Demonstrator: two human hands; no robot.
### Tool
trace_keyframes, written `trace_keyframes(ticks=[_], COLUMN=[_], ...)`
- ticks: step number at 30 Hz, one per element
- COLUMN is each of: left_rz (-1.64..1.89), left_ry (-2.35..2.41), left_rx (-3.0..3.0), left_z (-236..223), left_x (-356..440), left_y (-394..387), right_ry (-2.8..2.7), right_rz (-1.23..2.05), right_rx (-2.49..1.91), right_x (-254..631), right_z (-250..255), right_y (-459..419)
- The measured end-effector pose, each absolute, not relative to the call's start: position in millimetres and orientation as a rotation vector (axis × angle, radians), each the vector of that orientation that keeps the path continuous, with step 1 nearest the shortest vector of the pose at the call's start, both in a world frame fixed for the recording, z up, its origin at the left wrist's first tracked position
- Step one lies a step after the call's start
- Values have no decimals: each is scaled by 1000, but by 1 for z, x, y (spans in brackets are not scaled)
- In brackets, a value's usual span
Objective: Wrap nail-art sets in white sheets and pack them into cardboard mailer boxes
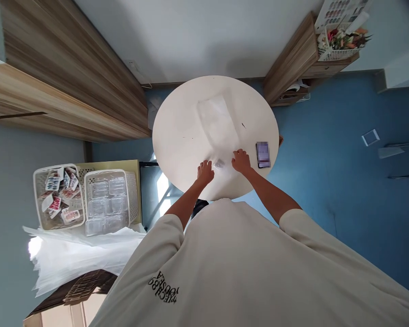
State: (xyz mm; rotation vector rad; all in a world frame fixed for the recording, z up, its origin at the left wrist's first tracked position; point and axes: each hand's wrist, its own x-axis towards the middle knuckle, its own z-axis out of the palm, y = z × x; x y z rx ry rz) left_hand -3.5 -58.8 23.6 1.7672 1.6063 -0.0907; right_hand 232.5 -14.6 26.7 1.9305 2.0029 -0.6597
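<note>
A translucent plastic bag (218,120) lies flat on the round pale table (173,136), with its near end toward me. My left hand (205,172) is at the left of that near end, fingers bent and closed on the thin film. Opposite it, my right hand (241,162) has curled fingers pinching the bag's right near corner. The film is so clear that the exact grip is hard to see. Between both hands sits a small, shiny, clear crumpled item (218,164); whether it is inside the bag cannot be made out.
A phone (263,155) lies by the table's right edge. At left stand a white basket of small colourful packs (59,197) and a basket of clear plastic boxes (108,200), beside white sheets (85,254). Wooden cabinets (88,59) rise at left; a basket (341,53) tops another cabinet.
</note>
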Motion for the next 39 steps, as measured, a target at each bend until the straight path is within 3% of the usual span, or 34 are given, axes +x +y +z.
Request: trace_keyframes(ticks=[5,19,33,39], left_rz=[-71,-150,-77,71], left_ry=[1647,1604,1880,1880], left_rx=[1802,1965,1685,1637], left_z=[18,9,36,46], left_x=[16,39,-62,-46], left_y=[-60,-45,-57,-53], right_ry=[2160,1994,2089,2121], right_rz=[-741,-723,-733,-811], right_rx=[1598,1626,1671,1634], right_x=[244,251,226,189], right_z=[24,19,25,23], right_y=[-29,-26,-42,-63])
